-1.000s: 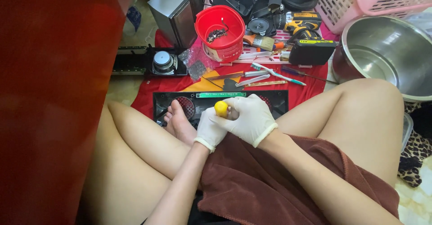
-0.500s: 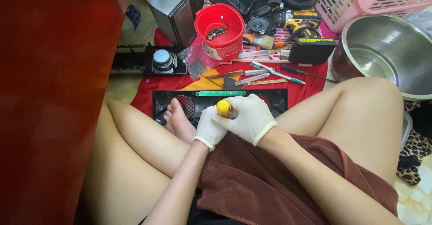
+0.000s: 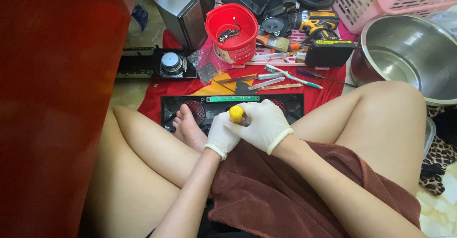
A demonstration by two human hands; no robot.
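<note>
Both my hands wear white gloves and meet over my lap. My right hand [image 3: 266, 123] wraps around a yellow-handled screwdriver [image 3: 236, 113], whose round yellow end sticks up between the hands. My left hand [image 3: 221, 134] is closed against the same handle from the left. The tool's shaft is hidden behind the hands. Just beyond them lies a black panel [image 3: 295, 105] with round grilles and a green circuit strip [image 3: 233, 98] on its far edge. My bare foot [image 3: 186, 127] rests on the panel's left part.
A red cloth [image 3: 328, 78] holds a red bucket [image 3: 232, 33], a brush, a toothbrush, knives, a cordless drill [image 3: 321, 26] and battery. A loose speaker [image 3: 170, 63] lies left, a steel basin [image 3: 409, 54] and pink baskets right. A red blurred object [image 3: 52, 100] fills the left.
</note>
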